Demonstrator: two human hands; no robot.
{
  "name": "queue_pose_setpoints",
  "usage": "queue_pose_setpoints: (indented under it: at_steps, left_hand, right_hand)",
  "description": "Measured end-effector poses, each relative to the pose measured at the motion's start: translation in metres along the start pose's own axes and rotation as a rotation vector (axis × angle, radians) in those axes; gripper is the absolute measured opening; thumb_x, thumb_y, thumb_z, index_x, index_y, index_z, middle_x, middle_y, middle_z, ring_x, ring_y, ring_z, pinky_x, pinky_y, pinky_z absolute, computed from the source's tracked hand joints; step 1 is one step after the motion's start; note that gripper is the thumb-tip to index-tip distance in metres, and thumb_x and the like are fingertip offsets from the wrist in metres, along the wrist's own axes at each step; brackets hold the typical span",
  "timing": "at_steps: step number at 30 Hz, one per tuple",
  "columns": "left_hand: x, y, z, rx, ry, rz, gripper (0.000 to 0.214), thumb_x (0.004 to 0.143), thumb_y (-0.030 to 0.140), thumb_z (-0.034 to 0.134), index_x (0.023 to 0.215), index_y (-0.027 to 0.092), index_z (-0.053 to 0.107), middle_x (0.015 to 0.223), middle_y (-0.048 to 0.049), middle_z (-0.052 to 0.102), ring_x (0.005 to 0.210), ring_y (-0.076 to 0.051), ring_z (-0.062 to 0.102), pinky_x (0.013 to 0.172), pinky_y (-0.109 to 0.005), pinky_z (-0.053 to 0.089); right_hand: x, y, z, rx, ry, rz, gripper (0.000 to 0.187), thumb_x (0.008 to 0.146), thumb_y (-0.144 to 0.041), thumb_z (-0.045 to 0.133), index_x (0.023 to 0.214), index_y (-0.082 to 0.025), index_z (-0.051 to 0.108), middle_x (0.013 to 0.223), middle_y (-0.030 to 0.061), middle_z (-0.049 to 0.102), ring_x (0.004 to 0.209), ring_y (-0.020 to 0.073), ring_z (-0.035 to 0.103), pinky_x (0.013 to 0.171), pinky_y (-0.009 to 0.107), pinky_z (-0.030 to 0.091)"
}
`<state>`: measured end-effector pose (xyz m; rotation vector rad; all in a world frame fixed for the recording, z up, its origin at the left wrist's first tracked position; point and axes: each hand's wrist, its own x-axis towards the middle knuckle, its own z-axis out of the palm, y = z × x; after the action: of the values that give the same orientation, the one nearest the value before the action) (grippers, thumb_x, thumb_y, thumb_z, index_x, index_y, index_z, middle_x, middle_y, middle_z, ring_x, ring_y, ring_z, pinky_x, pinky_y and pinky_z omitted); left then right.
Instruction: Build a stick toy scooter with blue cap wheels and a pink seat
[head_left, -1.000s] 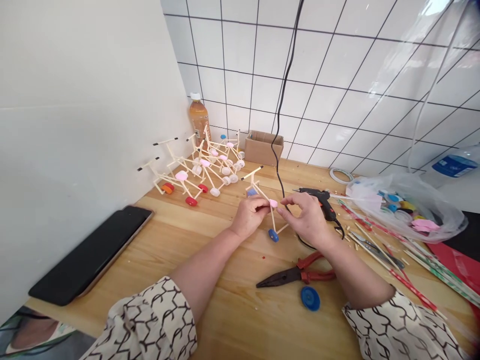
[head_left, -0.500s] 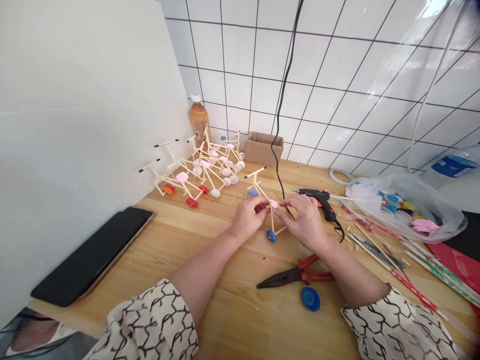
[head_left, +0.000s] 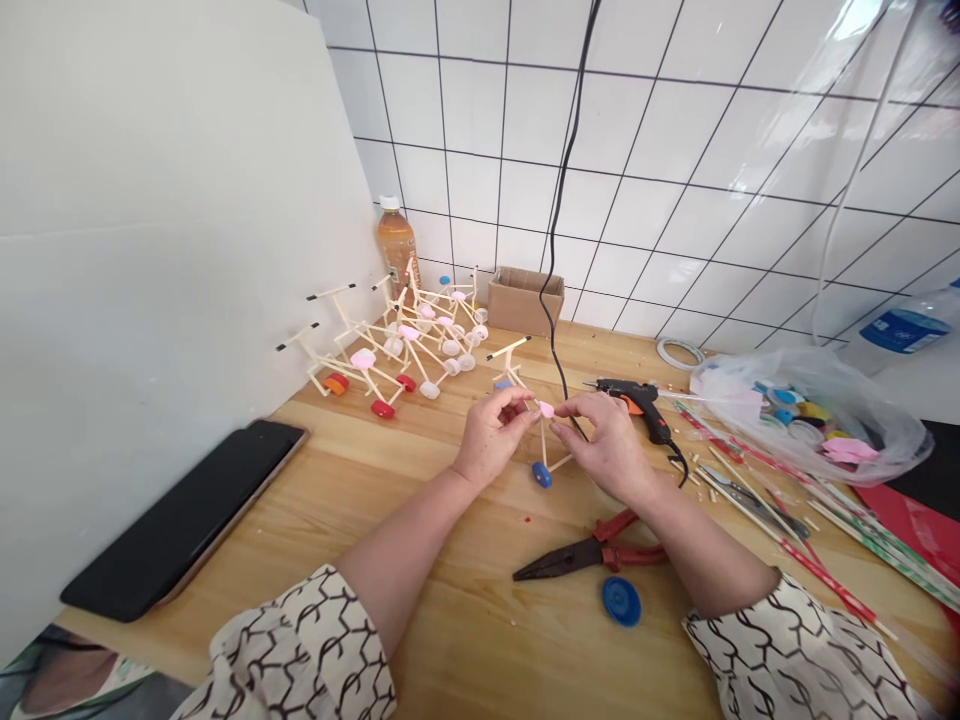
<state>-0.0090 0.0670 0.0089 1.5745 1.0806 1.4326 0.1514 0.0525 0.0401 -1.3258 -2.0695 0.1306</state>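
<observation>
1. Two hands are working close together at the middle of the wooden table (head_left: 450, 625), the left hand (head_left: 491, 435) and the right hand (head_left: 607, 447) both pinching a small stick model (head_left: 534, 425).
2. Fingers on both hands are closing narrowly around the model, the left fingertips (head_left: 527, 399) on one side of its pink piece (head_left: 547, 409) and the right fingertips (head_left: 558, 425) just beside the other side.
3. Thin pale wooden sticks are forming the model's angular frame, while its round blue wheel (head_left: 541, 475) is sitting below the hands, and its handlebar stick (head_left: 508, 348) is rising beyond them.
4. Several finished stick models (head_left: 405, 340) are standing in a tangled group near the wall, with round wheels in red, orange and white.
5. Red-handled pliers (head_left: 592, 557) are lying with metal jaws pointing left, just beside a ribbed blue bottle cap (head_left: 621, 601).
6. A black glue gun (head_left: 628, 400) is resting right of the hands, its cord trailing across the grainy wood.
7. A clear plastic bag (head_left: 806, 415) is bulging with colored caps, and a black phone (head_left: 184, 520) is lying along the white wall.
</observation>
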Motion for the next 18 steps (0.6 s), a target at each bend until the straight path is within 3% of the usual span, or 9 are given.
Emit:
queue_pose_setpoints:
  at_steps: [13,18]
  left_hand:
    - [0.0036,-0.0037,-0.0005,-0.115,-0.070,-0.084,0.019,0.071,0.023,0.065,0.088,0.014,0.069,0.068,0.0000,0.060,0.062,-0.010,0.053,0.060,-0.021,0.045]
    - [0.0047,-0.0028,-0.0017,-0.133,-0.092,-0.117,0.022,0.072,0.027,0.066,0.090,0.015,0.070,0.076,-0.0032,0.067,0.070,-0.013,0.059,0.066,-0.024,0.048]
  right_hand:
    - [-0.0012,0.0025,0.0024,-0.020,0.015,-0.016,0.006,0.079,-0.026,0.060,0.080,-0.020,0.063,0.080,0.0032,0.069,0.081,0.0220,0.060,0.076,0.036,0.037]
    - [-0.0016,0.0008,0.0026,-0.025,0.029,-0.041,0.006,0.079,-0.025,0.060,0.081,-0.020,0.064,0.083,0.0042,0.069,0.081,0.0220,0.059,0.077,0.037,0.037]
